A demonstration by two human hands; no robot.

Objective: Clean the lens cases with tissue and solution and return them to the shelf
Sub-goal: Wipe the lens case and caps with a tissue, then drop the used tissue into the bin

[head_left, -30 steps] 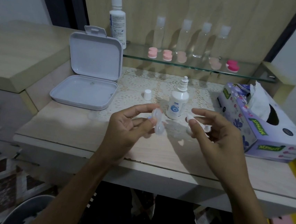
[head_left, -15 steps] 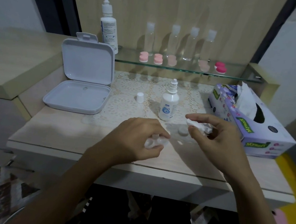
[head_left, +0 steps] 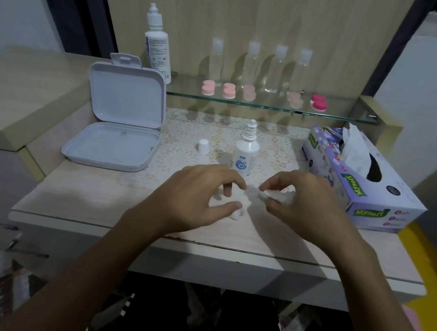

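Lens case point(head_left: 238, 212) lies on the counter point(head_left: 102, 197) under the left hand point(head_left: 198, 198), thumb and fingers loosely curled about it, while the right hand point(head_left: 304, 200) pinches tissue point(head_left: 275, 196), so wiping seems underway; next comes a firmer hold.

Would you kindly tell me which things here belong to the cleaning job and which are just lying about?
Belongs to the job:
tissue wad pinched in the right hand
small solution bottle
tissue box
lens cases on the glass shelf

Just lying about:
open white box
four clear bottles
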